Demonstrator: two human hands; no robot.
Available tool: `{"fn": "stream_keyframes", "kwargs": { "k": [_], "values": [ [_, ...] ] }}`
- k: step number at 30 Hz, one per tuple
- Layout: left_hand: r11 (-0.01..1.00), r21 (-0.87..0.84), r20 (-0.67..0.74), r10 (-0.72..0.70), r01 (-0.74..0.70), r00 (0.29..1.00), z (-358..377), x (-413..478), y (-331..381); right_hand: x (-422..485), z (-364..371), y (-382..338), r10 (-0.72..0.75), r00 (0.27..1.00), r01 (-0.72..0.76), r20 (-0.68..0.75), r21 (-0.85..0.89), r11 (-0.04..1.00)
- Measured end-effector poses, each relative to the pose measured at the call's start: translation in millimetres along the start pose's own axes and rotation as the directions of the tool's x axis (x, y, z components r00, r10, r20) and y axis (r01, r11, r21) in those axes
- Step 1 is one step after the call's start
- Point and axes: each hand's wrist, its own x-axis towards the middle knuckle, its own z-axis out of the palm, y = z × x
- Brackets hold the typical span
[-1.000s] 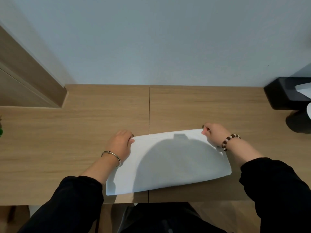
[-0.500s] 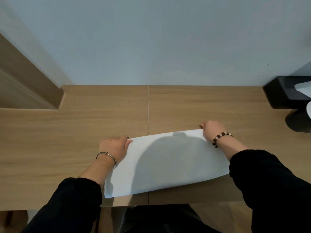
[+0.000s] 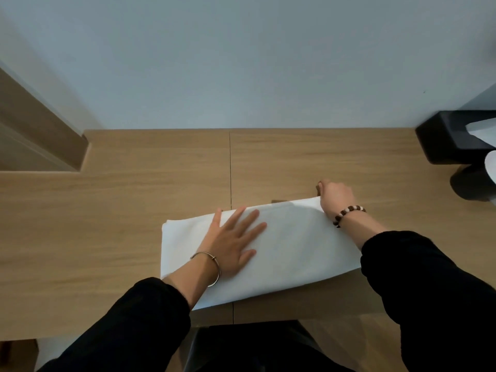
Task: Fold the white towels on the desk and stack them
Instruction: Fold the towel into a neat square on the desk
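Note:
A white towel [image 3: 292, 245], folded into a wide rectangle, lies near the front edge of the wooden desk [image 3: 134, 205]. My left hand [image 3: 233, 242] rests flat on the towel's left half with the fingers spread and straight. My right hand [image 3: 334, 197] grips the towel's far right corner, fingers curled round the edge. Both arms wear black sleeves; the left wrist carries a metal bangle, the right a bead bracelet.
A black box [image 3: 453, 140] with a white cloth or paper inside stands at the desk's right end, with a dark round object [image 3: 469, 183] in front of it. A wall runs along the back. A wooden panel [image 3: 35, 130] rises at the left.
My left hand let go of the towel's far left corner and moved onto the towel, lying flat. The right hand kept its grip on the far right corner.

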Motion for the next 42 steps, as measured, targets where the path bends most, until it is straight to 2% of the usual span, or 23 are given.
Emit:
{"fn": "stream_keyframes", "kwargs": {
  "k": [2, 3, 5, 6, 7, 8, 10, 11, 13, 17, 21, 25, 27, 30, 33, 35, 39, 42],
  "values": [
    [1.0, 0.017, -0.007, -0.005, 0.005, 1.0, 0, -1, -2, -11, -1, 0, 0.026, 0.989, -0.017, -0.144, 0.065, 0.998],
    [1.0, 0.019, -0.016, -0.009, 0.009, 1.0, -1, 0, -2, -18, -2, -3, 0.03, 0.959, -0.001, -0.282, 0.099, 0.995],
    [0.999, 0.021, -0.003, -0.029, 0.029, 1.0, 0, 0, -1, -42, -1, -24, -0.062, 0.83, 0.117, -0.555, 0.065, 0.991],
    [0.999, 0.024, 0.003, -0.035, 0.035, 0.999, 1, -1, 0, -56, 3, -39, -0.154, 0.77, 0.223, -0.619, 0.036, 0.974],
    [0.999, 0.028, 0.007, -0.041, 0.04, 0.999, 2, -1, 0, -70, 11, -55, -0.266, 0.758, 0.334, -0.596, 0.004, 0.942],
    [0.998, 0.036, 0.01, -0.051, 0.051, 0.999, 2, 0, -1, -83, 21, -68, -0.357, 0.807, 0.402, -0.471, -0.006, 0.916],
    [0.996, 0.055, 0.017, -0.07, 0.069, 0.997, 2, 0, -1, -100, 42, -78, -0.399, 0.91, 0.397, -0.112, -0.042, 0.917],
    [0.996, 0.057, 0.02, -0.076, 0.075, 0.997, 1, 0, -1, -100, 50, -70, -0.388, 0.921, 0.386, -0.023, -0.069, 0.92],
    [0.996, 0.034, -0.005, -0.085, 0.086, 0.996, 2, 0, -1, -87, 52, -46, -0.34, 0.939, 0.337, -0.047, -0.06, 0.94],
    [0.98, -0.079, -0.072, -0.186, 0.18, 0.98, 0, -9, -9, -68, 42, 0, -0.117, 0.984, 0.116, -0.137, -0.018, 0.993],
    [0.948, 0.014, -0.049, -0.318, 0.319, 0.947, 8, -36, -36, -68, 42, 7, -0.083, 0.992, 0.079, -0.091, -0.047, 0.996],
    [0.929, 0.047, -0.039, -0.365, 0.367, 0.93, 8, -56, -53, -68, 31, -4, -0.064, 0.997, 0.053, -0.054, -0.174, 0.983],
    [0.928, 0.0, -0.032, -0.372, 0.372, 0.928, 5, -55, -53, -66, 23, -18, -0.11, 0.994, 0.103, -0.019, -0.236, 0.966],
    [0.903, -0.218, -0.012, -0.381, 0.369, 0.925, -8, -46, -62, -54, 9, -47, -0.334, 0.93, 0.352, 0.154, -0.107, 0.93],
    [0.844, -0.378, 0.157, -0.347, 0.381, 0.925, -31, -29, -81, -35, -6, -75, -0.5, 0.792, 0.544, 0.351, -0.034, 0.838],
    [0.84, -0.378, 0.245, -0.314, 0.389, 0.917, -43, -17, -85, -24, -14, -89, -0.497, 0.74, 0.579, 0.454, -0.053, 0.813],
    [0.874, -0.24, 0.411, -0.303, 0.423, 0.86, -57, -2, -82, -9, -24, -97, -0.371, 0.688, 0.565, 0.623, -0.141, 0.813],
    [0.86, -0.224, 0.421, -0.338, 0.458, 0.842, -58, -8, -82, -3, -30, -103, -0.366, 0.64, 0.618, 0.676, -0.168, 0.768]
  ]
}}
